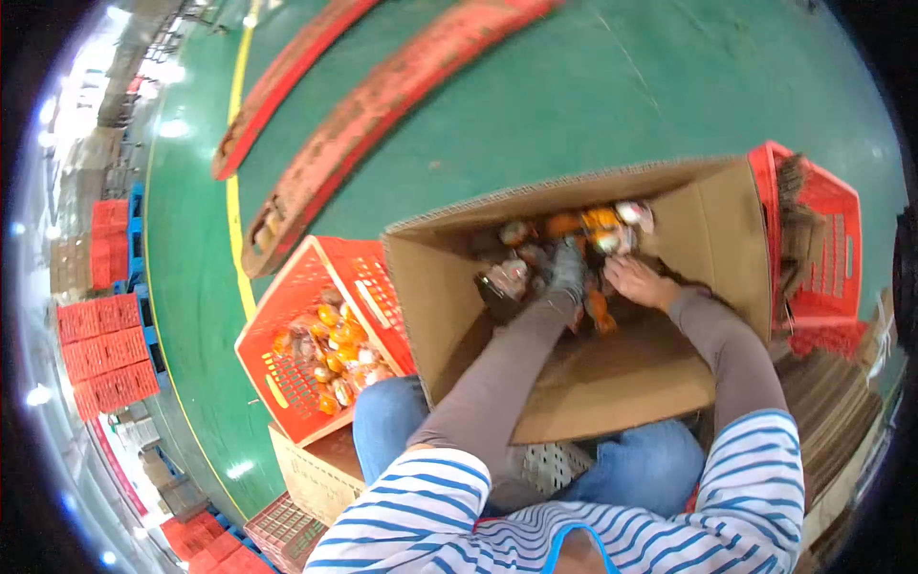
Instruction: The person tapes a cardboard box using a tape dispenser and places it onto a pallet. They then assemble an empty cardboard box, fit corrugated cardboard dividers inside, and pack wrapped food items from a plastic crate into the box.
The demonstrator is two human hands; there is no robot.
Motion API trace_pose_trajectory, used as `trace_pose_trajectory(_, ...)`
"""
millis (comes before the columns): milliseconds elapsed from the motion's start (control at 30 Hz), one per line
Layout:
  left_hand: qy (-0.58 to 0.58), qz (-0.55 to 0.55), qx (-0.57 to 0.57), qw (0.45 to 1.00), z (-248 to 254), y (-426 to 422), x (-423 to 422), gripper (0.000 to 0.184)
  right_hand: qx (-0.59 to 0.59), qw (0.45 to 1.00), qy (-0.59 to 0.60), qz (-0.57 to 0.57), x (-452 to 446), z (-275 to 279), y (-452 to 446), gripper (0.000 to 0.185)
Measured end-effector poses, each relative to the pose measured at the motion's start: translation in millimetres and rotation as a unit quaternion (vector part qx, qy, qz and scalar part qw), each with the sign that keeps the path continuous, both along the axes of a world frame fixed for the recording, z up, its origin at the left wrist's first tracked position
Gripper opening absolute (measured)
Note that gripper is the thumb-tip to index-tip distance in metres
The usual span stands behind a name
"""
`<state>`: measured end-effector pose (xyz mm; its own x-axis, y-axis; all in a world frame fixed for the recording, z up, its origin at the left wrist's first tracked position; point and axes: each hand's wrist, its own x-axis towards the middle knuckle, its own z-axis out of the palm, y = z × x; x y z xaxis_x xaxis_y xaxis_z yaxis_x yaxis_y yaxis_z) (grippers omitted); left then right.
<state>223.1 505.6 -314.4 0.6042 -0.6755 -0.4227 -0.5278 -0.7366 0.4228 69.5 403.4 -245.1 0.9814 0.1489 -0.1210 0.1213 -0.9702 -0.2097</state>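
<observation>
Both hands reach down into an open cardboard box (736, 225) between the knees. My left hand (566, 270), in a greyish glove, is among small wrapped orange-and-white packets (602, 222) on the box floor. Its fingers are blurred, and whether it grips one cannot be made out. Bare-fingered, my right hand (639, 283) lies just right of it beside the packets, fingers stretched out and open. A clear-wrapped packet with a dark part (505, 281) lies left of my left hand. A loose orange packet (601, 311) is below the hands.
At the box's left stands a tilted red crate (287, 387) holding many similar packets. Another red crate (830, 249) with folded cardboard stands right, near stacked flat cardboard (827, 411). Long red bars (382, 100) lie on the green floor (535, 124). Red crate stacks (110, 349) line the far left.
</observation>
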Motion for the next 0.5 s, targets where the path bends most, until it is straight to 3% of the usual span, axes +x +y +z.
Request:
trace_pose_trajectory(33, -0.057, -0.099, 0.118, 0.987, 47.8, -8.2, 7.1, 0.030, 0.074, 0.997, 0.019, -0.030, -4.0, -33.0, -9.4, 0.029)
trace_pose_trajectory(67, -0.074, -0.099, 0.103, 0.987, 68.1, 4.1, 11.5, 0.030, 0.144, 0.987, 0.038, -0.066, -12.9, -59.7, -5.8, 0.030)
trace_pose_trajectory(133, 0.063, -0.023, 0.002, 0.998, 101.9, 18.2, 18.9, 0.035, 0.286, 0.952, 0.038, -0.105, -9.1, -45.7, -9.3, 0.038)
trace_pose_trajectory(167, 0.138, 0.003, -0.053, 0.989, 110.0, 22.3, 11.6, 0.038, 0.304, 0.945, 0.036, -0.115, -6.2, -36.9, -7.8, 0.037)
trace_pose_trajectory(233, -0.148, -0.126, -0.179, 0.964, 9.1, 34.2, 3.8, 0.039, 0.284, 0.956, 0.005, -0.072, -0.6, -48.4, -5.8, 0.030)
trace_pose_trajectory(267, -0.008, -0.073, -0.075, 0.994, 11.9, 22.9, 3.5, 0.040, 0.243, 0.970, -0.018, -0.019, -2.0, -60.8, -10.4, 0.026)
trace_pose_trajectory(300, 0.128, -0.032, 0.025, 0.991, 13.4, 16.9, 7.3, 0.041, 0.325, 0.921, 0.197, -0.085, 9.3, -40.8, 0.1, 0.023)
trace_pose_trajectory(333, 0.130, -0.058, -0.007, 0.990, 12.4, 10.5, 9.3, 0.041, 0.325, 0.920, 0.094, -0.197, 5.4, -22.2, 19.4, 0.029)
trace_pose_trajectory(367, 0.157, -0.025, -0.069, 0.985, 4.1, 18.9, 10.6, 0.042, 0.237, 0.933, 0.146, -0.227, 10.2, -24.2, 29.8, 0.021)
trace_pose_trajectory(400, 0.186, 0.012, -0.126, 0.974, -3.8, 26.9, 13.3, 0.043, -0.043, 0.999, 0.025, 0.007, 7.0, -23.0, 35.1, 0.018)
trace_pose_trajectory(467, 0.216, 0.048, -0.176, 0.959, 29.6, 47.6, 9.8, 0.044, -0.052, 0.998, -0.027, -0.029, 5.4, -16.6, 57.5, 0.015)
trace_pose_trajectory(500, 0.050, -0.123, -0.022, 0.991, 85.1, 69.5, 6.4, 0.047, -0.070, 0.997, -0.003, -0.038, 8.2, -1.1, 69.0, 0.014)
